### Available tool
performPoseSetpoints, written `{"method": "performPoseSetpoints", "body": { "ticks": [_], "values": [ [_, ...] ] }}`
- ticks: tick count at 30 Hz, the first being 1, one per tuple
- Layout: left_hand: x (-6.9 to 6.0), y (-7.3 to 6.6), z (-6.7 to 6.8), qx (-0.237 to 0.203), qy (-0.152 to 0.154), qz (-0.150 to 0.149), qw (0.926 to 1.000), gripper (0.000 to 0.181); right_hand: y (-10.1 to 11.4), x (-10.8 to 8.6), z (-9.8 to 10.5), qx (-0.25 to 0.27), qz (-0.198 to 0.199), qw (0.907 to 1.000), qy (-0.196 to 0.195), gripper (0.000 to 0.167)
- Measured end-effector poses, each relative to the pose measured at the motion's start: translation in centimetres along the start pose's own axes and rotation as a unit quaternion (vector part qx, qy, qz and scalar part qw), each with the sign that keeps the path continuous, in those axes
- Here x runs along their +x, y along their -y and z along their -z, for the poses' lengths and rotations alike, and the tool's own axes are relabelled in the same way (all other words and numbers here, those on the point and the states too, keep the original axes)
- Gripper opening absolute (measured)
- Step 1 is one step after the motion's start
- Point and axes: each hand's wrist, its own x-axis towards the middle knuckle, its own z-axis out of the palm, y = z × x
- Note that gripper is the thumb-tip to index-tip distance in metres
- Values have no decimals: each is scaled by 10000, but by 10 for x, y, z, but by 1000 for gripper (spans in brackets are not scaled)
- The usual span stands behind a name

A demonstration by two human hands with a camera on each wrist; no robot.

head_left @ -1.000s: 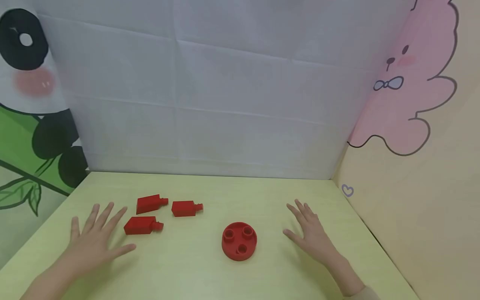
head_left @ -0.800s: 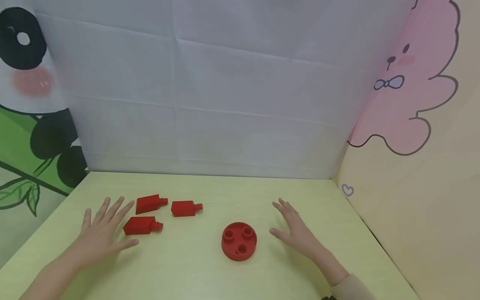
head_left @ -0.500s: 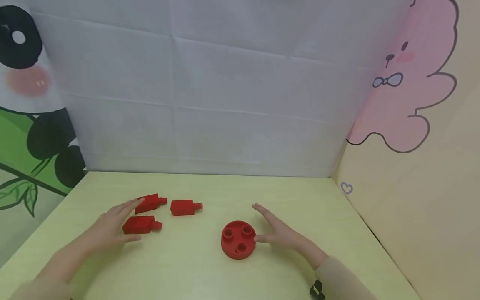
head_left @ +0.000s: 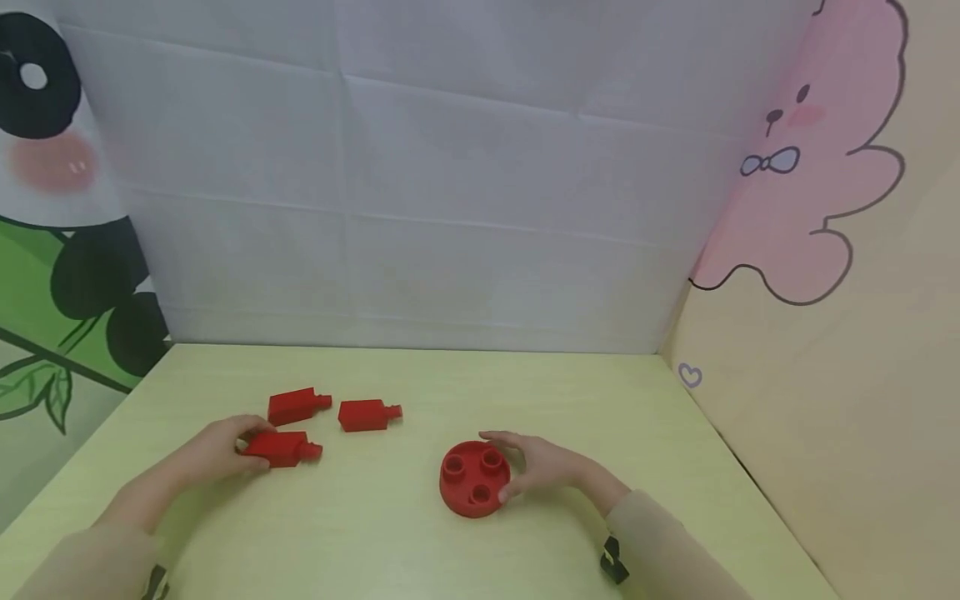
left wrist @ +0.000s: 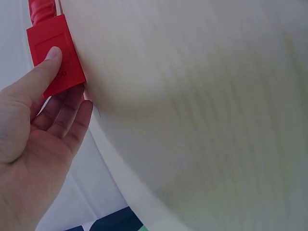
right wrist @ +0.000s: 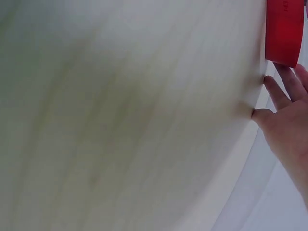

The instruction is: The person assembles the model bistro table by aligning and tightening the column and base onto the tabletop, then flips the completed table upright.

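Apparent grasping: left hand [head_left: 215, 450] pinched block [head_left: 281, 449], lower left; right hand [head_left: 551, 467] cupped base [head_left: 470, 481], lower centre; lifting seemingly required firmness.

No text reads clearly. Faint characters [left wrist: 61, 74] mark the held red block [left wrist: 61, 39], near the end opposite its neck [left wrist: 43, 12]; right of that block, the round red base [right wrist: 284, 38] bears blurred lettering [right wrist: 285, 6].

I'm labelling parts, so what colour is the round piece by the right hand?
The round piece is red, seen best in the head view.
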Motion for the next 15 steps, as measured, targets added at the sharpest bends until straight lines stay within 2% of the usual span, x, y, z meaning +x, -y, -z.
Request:
{"method": "performPoseSetpoints", "body": {
  "ticks": [4, 10, 15],
  "values": [
    [0, 2, 0, -105, 80, 140, 9998, 52, -2, 0, -2, -134, -67, 9999, 10, 87],
    [0, -1, 1, -186, -26, -37, 9998, 49, 1, 0, -2, -207, -181, 9996, -29, 85],
    [0, -15, 4, -178, -230, -30, 9996, 51, 0, 1, -2, -303, -190, 9994, -19, 86]
  ]
}}
